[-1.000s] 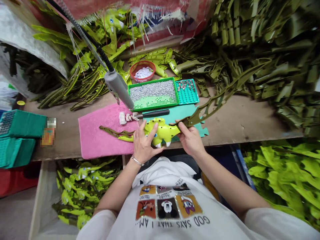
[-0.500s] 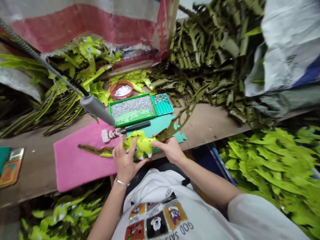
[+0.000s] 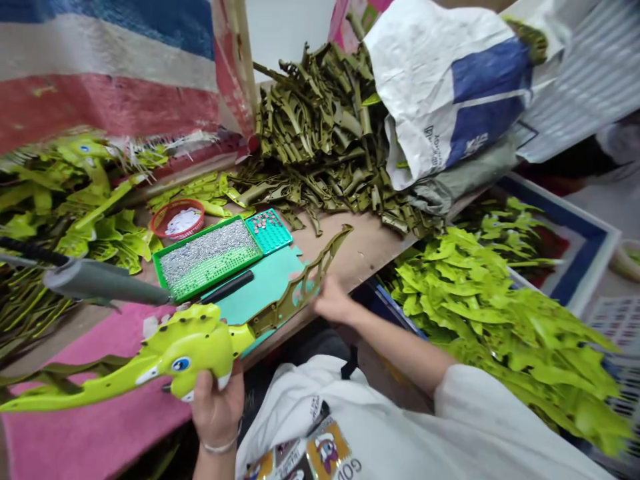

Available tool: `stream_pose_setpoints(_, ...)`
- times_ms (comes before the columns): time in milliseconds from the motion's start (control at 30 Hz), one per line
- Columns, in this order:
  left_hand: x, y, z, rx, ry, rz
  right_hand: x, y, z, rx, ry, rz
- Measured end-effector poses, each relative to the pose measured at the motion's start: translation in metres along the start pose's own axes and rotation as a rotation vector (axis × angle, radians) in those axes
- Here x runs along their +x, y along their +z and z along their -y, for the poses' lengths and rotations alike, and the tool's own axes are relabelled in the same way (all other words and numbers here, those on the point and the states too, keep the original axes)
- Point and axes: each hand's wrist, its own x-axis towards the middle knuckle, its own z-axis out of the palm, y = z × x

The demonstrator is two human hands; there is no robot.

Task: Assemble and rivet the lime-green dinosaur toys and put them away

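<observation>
A yellow-green plastic animal-head toy [image 3: 200, 343], with a blue eye and a row of dark spots, is held at its lower side by my left hand [image 3: 217, 403], thumb in front. An olive lattice-like plastic arm [image 3: 295, 293] extends from its right end. Beside this arm is my right hand [image 3: 333, 300], closed, its fingertips turned away; what it holds, if anything, is hidden. Under the toy lie a pink cloth [image 3: 100, 427] and a turquoise mat [image 3: 270, 280]. A grey electric screwdriver [image 3: 107, 283] hangs at the left.
Beyond the mat are a green tray of screws [image 3: 210, 257], a small teal tray [image 3: 270, 230] and a red basket [image 3: 177, 219] with white pieces. Olive parts [image 3: 320, 120] are heaped at the back. Yellow-green parts [image 3: 490, 307] fill the right side. A black-handled tool [image 3: 227, 287] lies by the tray.
The view has swung right. The toy, in my left hand, is now nearer the camera and further left in view. My right hand has left the toy's body and moved along the olive arm.
</observation>
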Motion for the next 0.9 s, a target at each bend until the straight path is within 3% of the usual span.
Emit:
stream_pose_setpoints(67, 0.003, -0.004, -0.004, -0.006, -0.016, -0.03, 0.017, -0.067, -0.024, -0.15, 0.029, -0.283)
stream_pose_setpoints(133, 0.005, -0.004, -0.005, -0.035, -0.076, -0.094, 0.032, -0.128, -0.049, -0.587, 0.093, -0.651)
stream_pose_setpoints(200, 0.007, 0.0, -0.004, -0.097, -0.153, -0.188, 0.042, -0.17, -0.071, -0.808, 0.193, -0.721)
stream_pose_setpoints(300, 0.007, 0.007, -0.002, -0.17, -0.226, -0.264, 0.05, -0.19, -0.093, -0.9, 0.213, -0.678)
stream_pose_setpoints(400, 0.007, 0.005, 0.002, -0.162, -0.238, -0.271, 0.052, -0.183, -0.101, -0.935, 0.169, -0.706)
stream_pose_setpoints(533, 0.007, -0.001, 0.007, -0.119, -0.189, -0.265, 0.054, -0.17, -0.087, -0.909, 0.119, -0.697)
stream_pose_setpoints(633, 0.004, 0.004, 0.005, -0.132, -0.166, -0.235, 0.052, -0.145, -0.06, -0.626, 0.065, -0.646)
stream_pose_setpoints(700, 0.003, 0.011, 0.003, -0.159, -0.193, -0.223, 0.048, -0.113, -0.033, -0.302, -0.035, -0.576)
stream_pose_setpoints(800, 0.005, 0.018, 0.001, -0.227, -0.254, -0.227, 0.033, -0.051, 0.013, 0.075, -0.27, -0.225)
stream_pose_setpoints(900, 0.005, 0.018, 0.001, -0.274, -0.289, -0.268, 0.013, 0.01, 0.039, 0.15, -0.438, 0.122)
